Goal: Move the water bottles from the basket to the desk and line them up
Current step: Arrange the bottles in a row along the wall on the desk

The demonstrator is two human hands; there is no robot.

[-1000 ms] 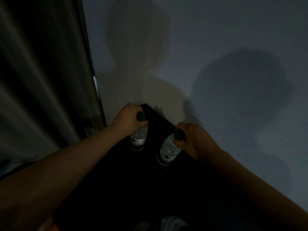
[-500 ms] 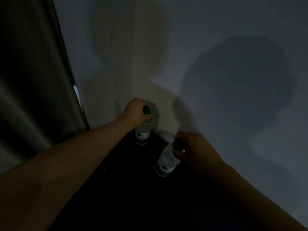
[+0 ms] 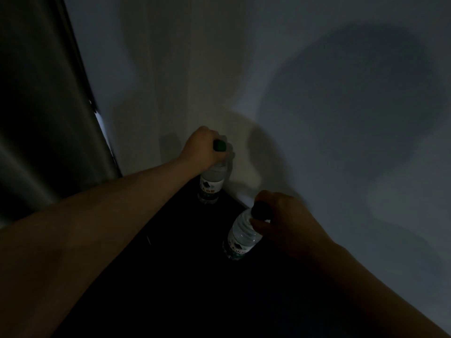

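Lower centre: right hand (image 3: 280, 224), grip closed round the cap of the near bottle (image 3: 240, 237) over the dark counter (image 3: 183, 276). Above it, left hand (image 3: 200, 150), grip closed on the far bottle (image 3: 211, 185), upright beside the wall (image 3: 317, 118). Neither bottle is released, so the line-up is judged unfinished. Basket not in view.

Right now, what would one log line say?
left hand: grips far water bottle | right hand: grips near water bottle | place: dark desk by wall
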